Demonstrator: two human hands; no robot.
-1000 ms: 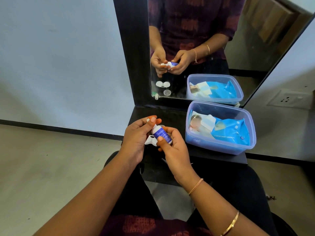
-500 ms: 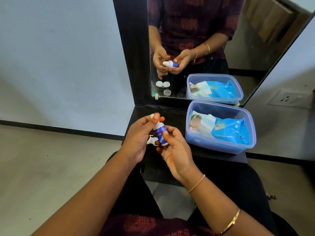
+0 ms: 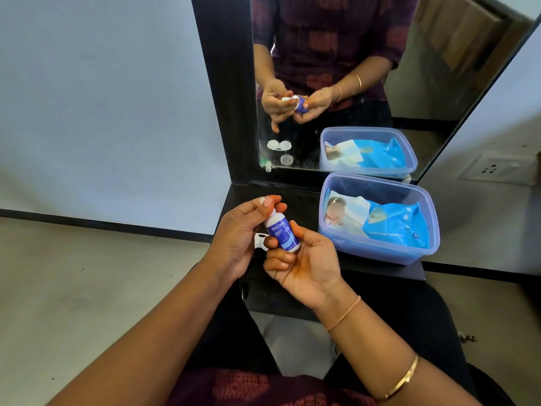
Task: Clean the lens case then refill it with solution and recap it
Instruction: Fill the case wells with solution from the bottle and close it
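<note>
Right on the desk, a translucent blue plastic tub holds a blue wipes packet. The blue-labelled white bottle points far-left; right hand grips it, left hand pinches its cap.

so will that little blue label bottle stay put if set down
Probably not on its side: the small white plastic bottle with the blue label looks round, so it may roll. It seems light: the right hand holds it in its fingers. Upright, its narrow body could tip.
</note>
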